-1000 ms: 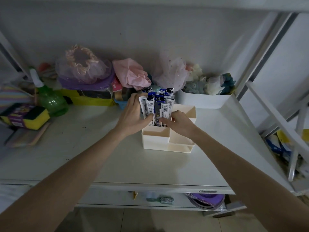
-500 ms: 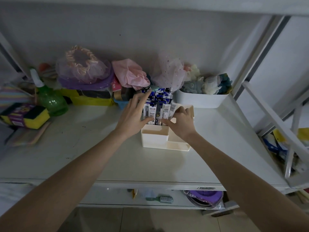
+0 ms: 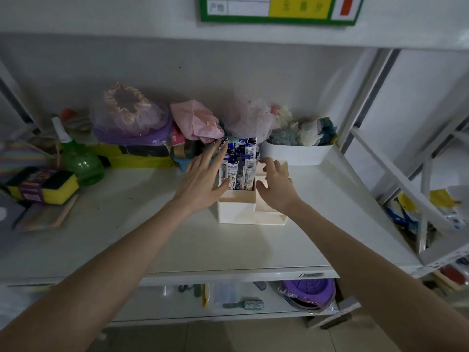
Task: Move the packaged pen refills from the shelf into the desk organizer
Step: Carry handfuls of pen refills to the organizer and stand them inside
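Note:
A cream desk organizer (image 3: 236, 210) stands on the white shelf (image 3: 177, 240). Several blue-and-white packaged pen refills (image 3: 241, 161) stand upright in its tall rear left compartment. My left hand (image 3: 200, 179) lies just left of the packs with fingers stretched out, the fingertips near the packs' upper left corner. My right hand (image 3: 276, 184) hovers over the organizer's right compartments, fingers loosely spread, holding nothing.
A white bin of soft items (image 3: 297, 153) sits right behind the organizer. A green spray bottle (image 3: 78, 158), a yellow sponge pack (image 3: 43, 186), bagged purple and pink items (image 3: 132, 120) and a yellow box line the back left. A lower shelf holds a hairbrush (image 3: 246, 304).
Both hands have let go of the refill packs and opened. The packs now stand by themselves in the organizer. The camera view has tilted up.

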